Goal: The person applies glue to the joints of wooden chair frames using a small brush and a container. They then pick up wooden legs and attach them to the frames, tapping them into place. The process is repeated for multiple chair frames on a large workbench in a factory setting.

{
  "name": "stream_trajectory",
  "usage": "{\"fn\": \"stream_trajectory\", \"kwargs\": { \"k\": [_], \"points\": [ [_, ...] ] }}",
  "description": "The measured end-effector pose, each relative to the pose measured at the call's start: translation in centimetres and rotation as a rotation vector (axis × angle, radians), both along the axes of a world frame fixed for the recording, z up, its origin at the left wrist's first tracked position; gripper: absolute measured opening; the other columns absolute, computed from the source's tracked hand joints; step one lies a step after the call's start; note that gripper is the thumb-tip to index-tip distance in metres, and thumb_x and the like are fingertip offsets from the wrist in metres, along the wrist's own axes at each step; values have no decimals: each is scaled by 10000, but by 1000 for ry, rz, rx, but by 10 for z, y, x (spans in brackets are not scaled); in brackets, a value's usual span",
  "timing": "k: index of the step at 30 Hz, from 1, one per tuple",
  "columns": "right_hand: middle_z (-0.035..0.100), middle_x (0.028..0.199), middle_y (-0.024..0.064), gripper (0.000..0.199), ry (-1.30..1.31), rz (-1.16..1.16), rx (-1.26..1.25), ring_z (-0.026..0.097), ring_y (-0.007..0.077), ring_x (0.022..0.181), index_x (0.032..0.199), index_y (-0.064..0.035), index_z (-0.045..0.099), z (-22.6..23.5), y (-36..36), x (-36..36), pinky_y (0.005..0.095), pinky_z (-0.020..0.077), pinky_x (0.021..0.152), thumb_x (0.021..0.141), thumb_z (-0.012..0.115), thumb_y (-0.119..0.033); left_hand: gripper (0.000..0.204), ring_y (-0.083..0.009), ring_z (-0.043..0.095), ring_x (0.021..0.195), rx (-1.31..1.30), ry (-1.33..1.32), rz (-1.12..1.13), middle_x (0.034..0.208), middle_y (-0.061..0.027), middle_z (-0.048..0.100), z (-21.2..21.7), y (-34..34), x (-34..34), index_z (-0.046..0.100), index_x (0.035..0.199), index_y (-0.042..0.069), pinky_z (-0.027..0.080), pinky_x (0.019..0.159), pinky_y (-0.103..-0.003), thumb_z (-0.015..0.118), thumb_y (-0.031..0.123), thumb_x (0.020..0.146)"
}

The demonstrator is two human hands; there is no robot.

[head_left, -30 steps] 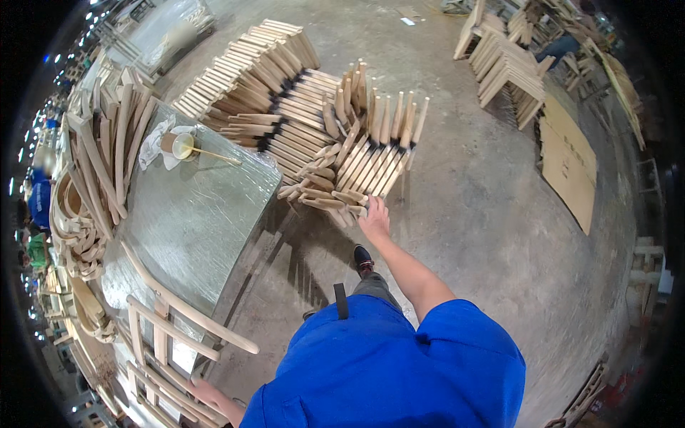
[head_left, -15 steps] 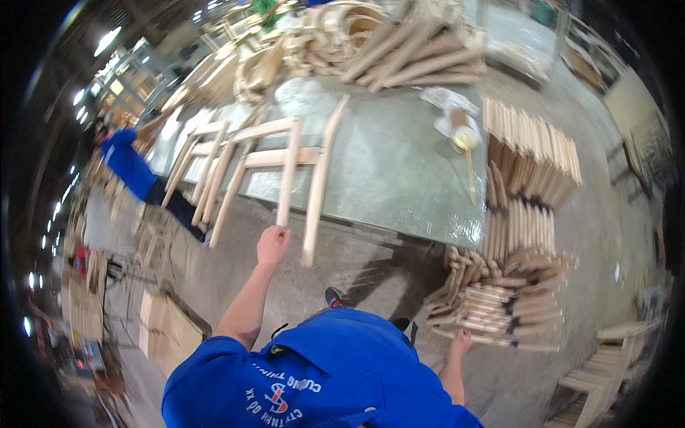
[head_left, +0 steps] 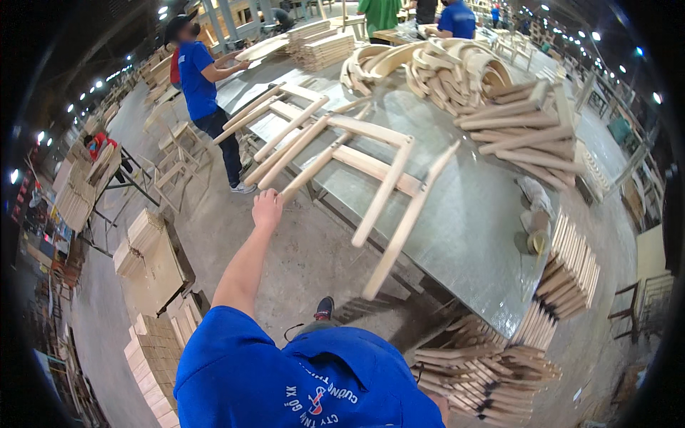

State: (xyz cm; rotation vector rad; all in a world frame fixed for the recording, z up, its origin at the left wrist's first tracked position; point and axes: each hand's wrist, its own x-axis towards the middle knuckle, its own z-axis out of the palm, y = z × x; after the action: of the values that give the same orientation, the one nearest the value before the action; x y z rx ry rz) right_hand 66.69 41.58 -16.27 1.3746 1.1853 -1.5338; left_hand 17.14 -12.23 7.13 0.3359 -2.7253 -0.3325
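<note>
My left hand (head_left: 267, 209) is stretched out ahead of me, fingers curled around the lower end of a pale wooden chair leg (head_left: 314, 165), gripping it. That leg belongs to a light, unfinished wooden chair frame (head_left: 371, 167) lying on its side across the near left edge of the grey metal-topped workbench (head_left: 471, 214); two more of its legs jut past the bench's near edge into the air above the concrete floor (head_left: 285, 264). My right hand is out of sight, hidden below my blue shirt (head_left: 307, 378), so I cannot tell whether it is open or closed.

Toward the bench's far edge lies a heap of curved bent-wood parts (head_left: 435, 68), and beside it, near the right edge, a pile of straight tapered sticks (head_left: 528, 132). Stacks of flat wooden slats (head_left: 492, 364) sit on the floor against the bench's near right corner. To my left the floor is open, up to a person in a blue shirt (head_left: 200, 85) standing at the bench's left edge.
</note>
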Motion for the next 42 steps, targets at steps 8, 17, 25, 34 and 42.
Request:
{"fn": "stream_trajectory", "kwargs": {
  "k": [8,17,25,34,42],
  "points": [
    [577,767,78,229,85,-14,226,547,237,537,1015,-127,514,27,-141,-122,399,445,472,858,502,-293,407,-308,445,1131,-73,-225,48,1168,-114,503,-20,-95,-120,493,1151,102,424,861,-507,485,399,873],
    [568,726,55,170,102,5,280,528,203,482,1001,-101,521,49,-220,-166,352,426,423,879,479,-212,424,-365,586,905,-88,-272,-43,1052,-146,549,-56,-143,-180,394,1239,156,461,727,-525,445,400,896],
    [567,707,35,168,171,-66,393,534,169,461,1007,-84,529,56,-232,-173,305,414,393,886,483,-191,408,-378,586,898,-101,-305,-36,1025,-173,549,-51,-167,-203,389,1237,186,441,748,-510,444,413,902],
    [576,717,25,158,304,-117,349,560,147,483,1000,-86,533,52,-242,-181,279,426,390,888,520,-197,429,-376,585,924,-127,-303,-8,1018,-193,559,-51,-174,-175,416,1230,151,453,745,-506,427,434,908],
    [587,696,39,152,336,132,495,566,176,531,951,-41,571,37,-263,-155,310,467,453,860,503,-142,421,-374,547,1011,-56,-372,91,1105,-174,535,-44,-183,-182,389,1234,152,424,790,-546,425,419,911]
  ]
}}
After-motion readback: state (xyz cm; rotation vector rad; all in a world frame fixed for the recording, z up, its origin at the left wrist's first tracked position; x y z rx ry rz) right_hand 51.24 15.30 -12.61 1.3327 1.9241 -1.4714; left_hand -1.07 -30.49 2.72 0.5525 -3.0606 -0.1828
